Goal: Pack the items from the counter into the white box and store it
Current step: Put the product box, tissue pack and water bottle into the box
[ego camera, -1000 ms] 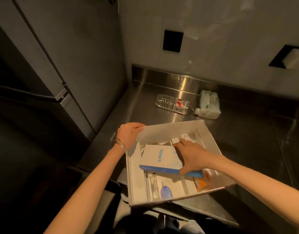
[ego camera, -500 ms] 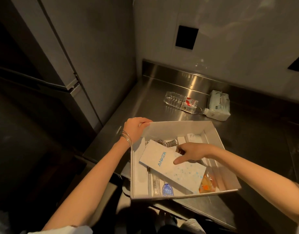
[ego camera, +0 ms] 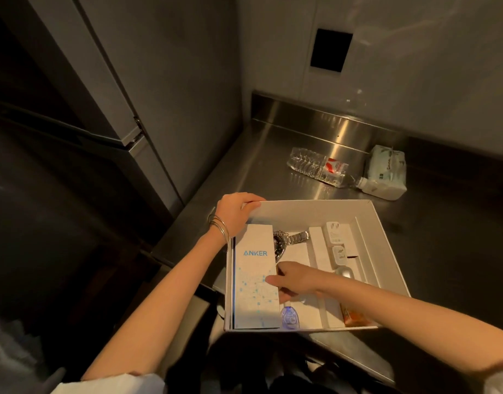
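Note:
The white box [ego camera: 315, 207] sits at the near edge of the steel counter [ego camera: 244, 172]. My left hand [ego camera: 234, 207] grips its far left corner. A white Anker carton [ego camera: 254, 277] lies flat along the box's left wall. My right hand [ego camera: 294, 280] rests inside the box, fingertips touching the carton's right edge. Also in the box are a metal watch [ego camera: 290, 239], two white chargers [ego camera: 337, 233], a small blue bottle [ego camera: 289, 317] and an orange packet [ego camera: 352, 317].
A clear plastic water bottle [ego camera: 318, 166] lies on its side at the back of the counter, beside a white tissue pack [ego camera: 385, 172]. A tall grey fridge [ego camera: 125, 95] stands left of the counter. The wall rises right behind.
The Anker carton went from tilted across the middle of the box to lying flat along the left wall. My right hand slid left with it. The left hand stayed on the corner.

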